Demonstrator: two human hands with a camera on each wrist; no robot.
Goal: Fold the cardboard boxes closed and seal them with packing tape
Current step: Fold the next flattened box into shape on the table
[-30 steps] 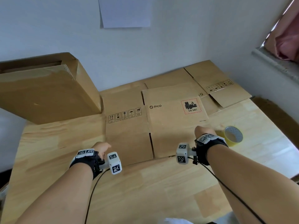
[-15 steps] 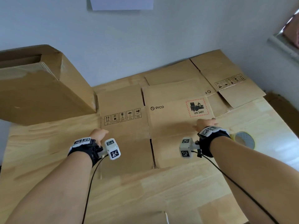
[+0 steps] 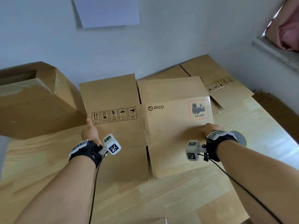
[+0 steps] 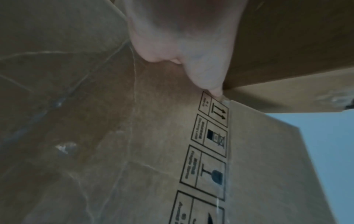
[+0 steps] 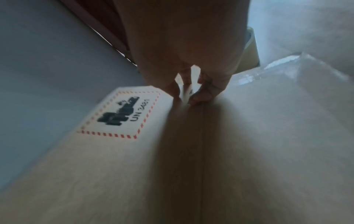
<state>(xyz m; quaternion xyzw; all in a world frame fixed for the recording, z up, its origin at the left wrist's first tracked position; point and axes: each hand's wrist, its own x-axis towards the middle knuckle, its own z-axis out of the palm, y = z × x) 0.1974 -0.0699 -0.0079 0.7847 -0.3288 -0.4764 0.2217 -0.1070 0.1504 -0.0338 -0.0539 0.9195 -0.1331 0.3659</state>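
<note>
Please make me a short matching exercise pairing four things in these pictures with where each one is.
Things:
1. PICO box
2. tape roll
3. sheet of paper
4. left hand

Places:
A. on the wall above the table
B. at the left edge of the panel with the handling symbols
C. lying flat on the table, under both hands
D. on the table, just beyond the right wrist

Pairs: 1-C, 2-D, 3-A, 4-B
</note>
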